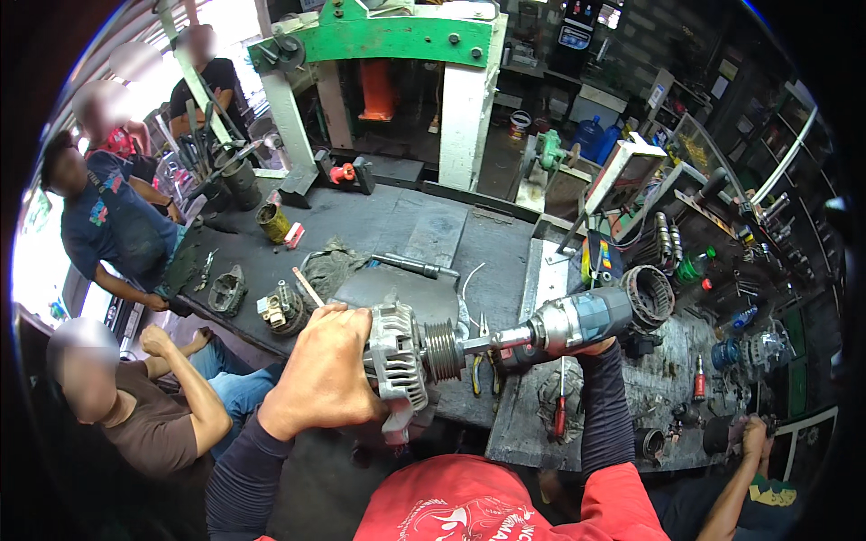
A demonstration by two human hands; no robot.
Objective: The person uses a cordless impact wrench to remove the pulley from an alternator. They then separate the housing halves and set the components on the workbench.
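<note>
Running beneath the work, the dark counter [492, 257] is the largest thing; above its near edge is the ribbed metal housing [394, 356], clasped by the left hand's [329, 370] fingers. A power tool [586, 320] meets its grooved pulley [442, 352], the right hand [597, 345] apparently gripping from below, most fingers hidden. Too loose a left hold could let torque twist the housing; a tilted bit [469, 345] could slip. Around, a rumpled cloth [332, 270] lies beyond, a metal ring [666, 293] crowds the tool's rear, and pliers [476, 374] and a screwdriver [560, 417] clutter the space below.
</note>
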